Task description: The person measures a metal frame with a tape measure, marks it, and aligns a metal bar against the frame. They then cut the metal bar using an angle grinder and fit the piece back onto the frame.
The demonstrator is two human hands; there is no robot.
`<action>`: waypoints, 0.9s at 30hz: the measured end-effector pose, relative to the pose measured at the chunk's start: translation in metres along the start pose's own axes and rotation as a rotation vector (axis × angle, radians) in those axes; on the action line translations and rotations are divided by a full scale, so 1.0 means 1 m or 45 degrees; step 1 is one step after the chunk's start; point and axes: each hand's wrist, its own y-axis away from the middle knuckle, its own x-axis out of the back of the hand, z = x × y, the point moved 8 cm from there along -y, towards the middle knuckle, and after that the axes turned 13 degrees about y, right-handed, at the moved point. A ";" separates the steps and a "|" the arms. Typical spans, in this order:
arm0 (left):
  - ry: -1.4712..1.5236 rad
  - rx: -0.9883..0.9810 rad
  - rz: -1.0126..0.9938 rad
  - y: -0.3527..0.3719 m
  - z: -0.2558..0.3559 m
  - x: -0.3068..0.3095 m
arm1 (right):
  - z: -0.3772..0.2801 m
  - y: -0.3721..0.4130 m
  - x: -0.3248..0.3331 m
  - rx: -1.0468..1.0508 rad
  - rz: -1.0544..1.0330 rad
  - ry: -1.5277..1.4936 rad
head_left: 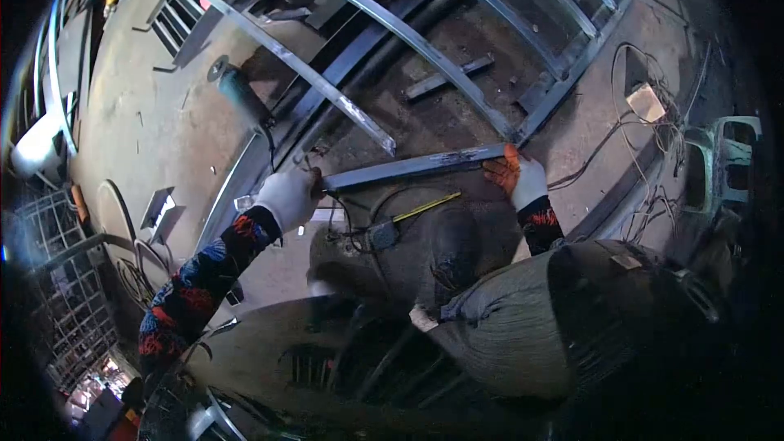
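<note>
A grey metal tube [412, 167] lies across between my two hands, with dark marks on its upper right part. My left hand [286, 198], in a white glove, is closed round the tube's left end; its fingertips are partly hidden. At the other end, my right hand [516, 177], in a white glove with an orange palm, grips the tube beside the corner of a welded metal frame [535, 124]. Below the tube lies a tape measure [383, 235] with its yellow blade pulled out. One long frame bar [327, 88] ends just above the tube.
An angle grinder [239, 91] rests on the floor at upper left. A short metal offcut [449, 77] lies inside the frame. Tangled cables [645, 143] and a pale green plastic stool [719, 159] are at right. A wire mesh basket [69, 286] stands at far left.
</note>
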 end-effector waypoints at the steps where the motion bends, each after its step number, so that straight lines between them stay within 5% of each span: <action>1: 0.006 -0.010 0.004 0.001 0.002 0.002 | 0.000 0.002 -0.001 -0.003 0.006 0.001; 27: 0.008 -0.081 0.058 0.002 0.004 0.003 | -0.009 0.004 0.013 -0.152 -0.191 0.136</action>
